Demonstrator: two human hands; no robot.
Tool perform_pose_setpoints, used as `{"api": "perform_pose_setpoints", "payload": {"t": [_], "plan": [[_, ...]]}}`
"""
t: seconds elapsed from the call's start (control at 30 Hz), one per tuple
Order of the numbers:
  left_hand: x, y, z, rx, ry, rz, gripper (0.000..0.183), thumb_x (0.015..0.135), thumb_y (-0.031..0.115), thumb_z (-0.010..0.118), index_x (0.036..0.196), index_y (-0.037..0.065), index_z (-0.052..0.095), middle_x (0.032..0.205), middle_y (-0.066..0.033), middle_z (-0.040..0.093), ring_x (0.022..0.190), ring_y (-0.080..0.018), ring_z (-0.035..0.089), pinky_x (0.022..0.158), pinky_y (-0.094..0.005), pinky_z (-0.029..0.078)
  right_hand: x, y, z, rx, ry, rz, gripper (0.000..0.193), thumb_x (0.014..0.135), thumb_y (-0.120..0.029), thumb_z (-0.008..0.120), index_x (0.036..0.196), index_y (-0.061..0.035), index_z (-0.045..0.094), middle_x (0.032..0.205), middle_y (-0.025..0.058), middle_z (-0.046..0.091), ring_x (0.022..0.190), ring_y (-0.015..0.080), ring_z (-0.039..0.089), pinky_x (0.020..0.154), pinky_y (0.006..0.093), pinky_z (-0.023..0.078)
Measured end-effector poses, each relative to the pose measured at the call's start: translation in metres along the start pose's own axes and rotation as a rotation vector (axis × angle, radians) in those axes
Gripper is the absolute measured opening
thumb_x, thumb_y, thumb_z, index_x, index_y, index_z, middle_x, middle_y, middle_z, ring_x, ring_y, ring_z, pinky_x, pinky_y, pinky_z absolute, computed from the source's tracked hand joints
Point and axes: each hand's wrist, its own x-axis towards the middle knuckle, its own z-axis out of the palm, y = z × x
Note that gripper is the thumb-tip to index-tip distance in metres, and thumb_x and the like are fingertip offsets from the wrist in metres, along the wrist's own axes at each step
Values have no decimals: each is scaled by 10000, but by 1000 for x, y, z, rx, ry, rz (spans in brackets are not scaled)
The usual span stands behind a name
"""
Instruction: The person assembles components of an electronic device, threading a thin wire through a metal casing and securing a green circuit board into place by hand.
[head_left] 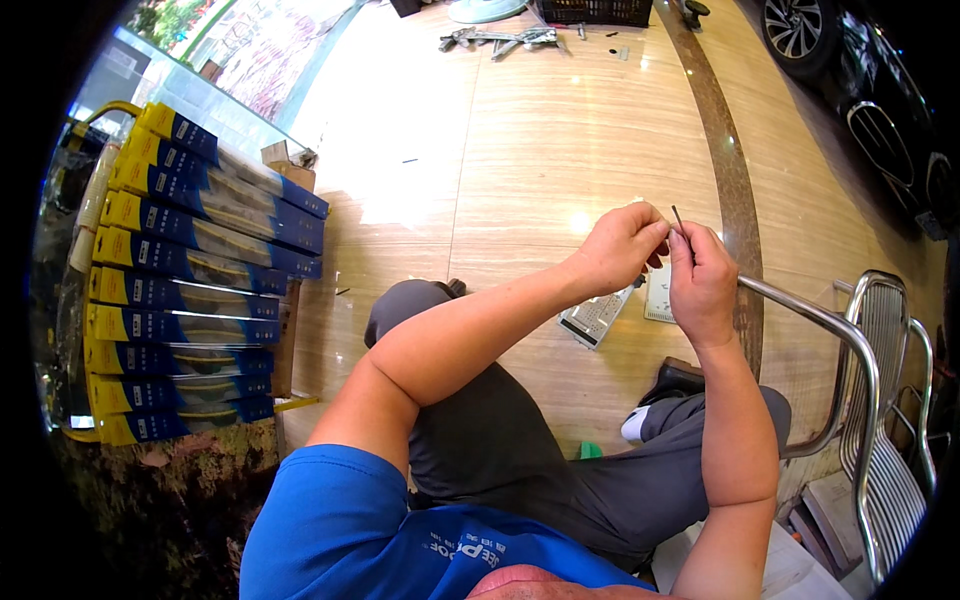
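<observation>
Head-worn fisheye, going wide, facing forward and steeply down — blue shirt [340, 520] right up close, left hand [622, 248] and right hand [706, 285] farther out, right of centre, floor [530, 150] stretching beyond.

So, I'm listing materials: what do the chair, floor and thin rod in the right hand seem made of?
Chair: probably polished steel; its tubes and slats show bright highlights.
Floor: glossy stone or stone-look tile; it is streaked, seamed and reflective.
Rod: perhaps dark metal, being straight and slim, but too small to be sure.
</observation>
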Motion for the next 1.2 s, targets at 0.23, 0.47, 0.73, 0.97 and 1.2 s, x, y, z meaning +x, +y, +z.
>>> {"api": "perform_pose_setpoints", "payload": {"t": [0.23, 0.47, 0.73, 0.97, 1.2], "plan": [[0, -3, 0, 14, -5, 18, 217, 998, 181, 467, 920, 0, 560, 766, -51, 602, 679, -109, 580, 613, -258, 505, 0, 0, 1, -19, 1, -10, 101, 906, -58, 565, 966, 7, 614, 843, 170, 635, 727, 320, 638, 634, 378, 501], [-3, 0, 4, 41, -6, 29, 214, 995, 170, 466, 949, -9, 574, 775, -61, 613, 681, -122, 586, 613, -271, 511, -4, 4, -2, -12, 3, 19, 87, 897, -57, 574, 944, 6, 609, 829, 174, 630, 723, 331, 630, 633, 392, 490], [-1, -1, -6, 61, -37, -11, 239, 1006, 172, 448, 1063, -8, 594, 832, -63, 636, 732, -132, 609, 662, -269, 520, 2, 18, 5, -14, 34, -20, 84, 876, -90, 585, 870, -9, 603, 791, 191, 620, 740, 376, 609, 640, 426, 478], [-6, 3, 2, 109, -65, 16, 300, 991, 179, 447, 1156, -35, 577, 907, -91, 654, 754, -135, 618, 671, -274, 522, 0, 28, 2, -59, 33, -13, 107, 878, -104, 593, 871, 0, 617, 794, 173, 644, 729, 343, 629, 646, 405, 494], [-7, -3, -1, 217, -105, 36, 355, 1002, 197, 444, 1284, -3, 524, 944, -71, 642, 815, -120, 615, 728, -254, 505, 0, 42, 7, -29, 26, 15, 121, 875, -122, 607, 868, -2, 617, 778, 176, 651, 716, 343, 635, 641, 402, 498]]}}
